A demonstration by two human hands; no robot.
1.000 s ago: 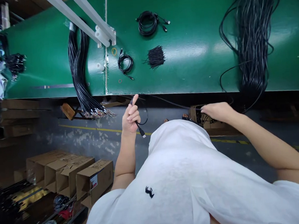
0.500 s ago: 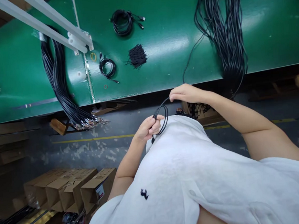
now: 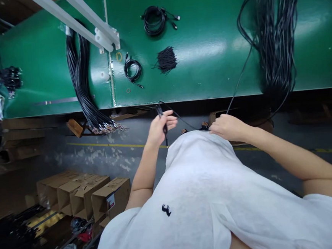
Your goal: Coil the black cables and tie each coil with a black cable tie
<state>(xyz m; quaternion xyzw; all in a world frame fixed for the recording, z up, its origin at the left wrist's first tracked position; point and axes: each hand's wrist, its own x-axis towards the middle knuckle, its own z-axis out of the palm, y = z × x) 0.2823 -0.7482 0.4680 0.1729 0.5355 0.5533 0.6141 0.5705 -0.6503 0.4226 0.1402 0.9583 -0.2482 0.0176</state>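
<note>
My left hand [image 3: 159, 128] is closed around a thin black cable [image 3: 183, 122], just below the near edge of the green table [image 3: 208, 71]. The cable runs rightward from it to my right hand [image 3: 226, 127], which pinches it in front of my white shirt. From there a strand rises up onto the table towards a big pile of loose black cables [image 3: 274, 35]. Both hands hang over the floor, off the table.
On the table lie a coiled cable [image 3: 154, 21], a smaller coil [image 3: 133, 68], a heap of short black ties [image 3: 166, 60], and a long cable bundle [image 3: 84, 88] hanging over the edge. White rails [image 3: 89, 23] cross above. Cardboard boxes [image 3: 102, 196] stand lower left.
The loop held half a second ago has been pulled out straighter. My right hand dropped from the table edge to my shirt, and my left hand rose slightly.
</note>
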